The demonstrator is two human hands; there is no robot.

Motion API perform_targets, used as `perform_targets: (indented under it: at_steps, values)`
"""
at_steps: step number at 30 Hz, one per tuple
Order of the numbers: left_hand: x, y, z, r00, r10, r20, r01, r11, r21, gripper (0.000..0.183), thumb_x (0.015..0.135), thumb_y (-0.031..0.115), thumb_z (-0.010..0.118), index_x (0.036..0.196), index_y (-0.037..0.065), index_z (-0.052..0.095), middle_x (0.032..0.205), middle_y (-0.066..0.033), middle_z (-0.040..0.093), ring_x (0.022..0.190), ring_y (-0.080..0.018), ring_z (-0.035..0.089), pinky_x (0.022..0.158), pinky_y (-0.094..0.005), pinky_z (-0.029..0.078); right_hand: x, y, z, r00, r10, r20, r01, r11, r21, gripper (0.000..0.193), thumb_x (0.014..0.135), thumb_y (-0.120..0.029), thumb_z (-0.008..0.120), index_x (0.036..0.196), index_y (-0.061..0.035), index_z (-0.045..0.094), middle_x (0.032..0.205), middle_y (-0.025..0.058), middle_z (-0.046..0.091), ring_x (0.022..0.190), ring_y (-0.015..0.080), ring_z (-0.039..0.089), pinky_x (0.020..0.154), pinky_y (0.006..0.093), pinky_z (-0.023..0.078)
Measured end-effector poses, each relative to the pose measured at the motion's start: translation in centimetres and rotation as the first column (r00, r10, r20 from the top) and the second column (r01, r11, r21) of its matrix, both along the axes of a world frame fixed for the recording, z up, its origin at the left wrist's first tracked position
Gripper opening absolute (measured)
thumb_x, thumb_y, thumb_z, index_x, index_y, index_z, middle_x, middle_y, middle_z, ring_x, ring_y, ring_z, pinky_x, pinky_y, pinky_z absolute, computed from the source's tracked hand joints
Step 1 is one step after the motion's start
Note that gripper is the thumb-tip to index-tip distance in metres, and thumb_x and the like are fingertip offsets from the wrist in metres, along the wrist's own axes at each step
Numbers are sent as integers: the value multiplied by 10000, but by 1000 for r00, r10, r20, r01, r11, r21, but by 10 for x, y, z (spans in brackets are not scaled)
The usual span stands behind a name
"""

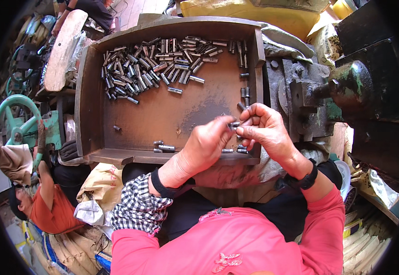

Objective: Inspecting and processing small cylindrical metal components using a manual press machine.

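My left hand point(206, 141) and my right hand point(266, 126) meet above the near right part of a brown, rust-coloured tray point(153, 120). Between their pinched fingertips is a small shiny metal cylinder point(234, 124), partly covered by the fingers. Both hands are closed on it. A large heap of similar metal cylinders point(137, 75) lies at the tray's far side. A few more cylinders point(166, 148) rest along the near wall, left of my left wrist. Others stand or lie along the right wall, past my right hand.
A dark, greasy machine point(300, 98) adjoins the tray's right side. At the left is a green handwheel point(16, 123) with a cloth hung on it. A person in an orange shirt point(55, 208) is at the lower left. A beige sack point(103, 183) lies near the tray's front left.
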State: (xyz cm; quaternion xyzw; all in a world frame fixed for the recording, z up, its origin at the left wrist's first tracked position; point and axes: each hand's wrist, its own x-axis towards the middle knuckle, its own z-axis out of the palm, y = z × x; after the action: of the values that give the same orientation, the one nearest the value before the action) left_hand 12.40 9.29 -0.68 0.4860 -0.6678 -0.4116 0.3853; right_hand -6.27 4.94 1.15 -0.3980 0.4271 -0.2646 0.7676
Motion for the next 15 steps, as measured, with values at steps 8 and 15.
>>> perform_targets:
  at_steps: [8,15]
  values:
    - [8,-10,6,970,-133,202,186,943,-276,320,824,17,599,1133,-6,522,855,-174,600,718,-333,622,611,-341,514,-1,-8,0,996,90,14,-90,996,25,226,837,-72,650,993,3,505,731,51,618,549,108,612,467,202,506]
    - [24,-13,6,810,274,-518,152,756,637,295,918,123,536,1191,15,508,899,-65,621,634,-112,612,500,-208,513,19,-34,9,924,-2,-383,-174,888,-425,156,867,-100,587,911,48,564,753,125,637,595,147,644,474,270,500]
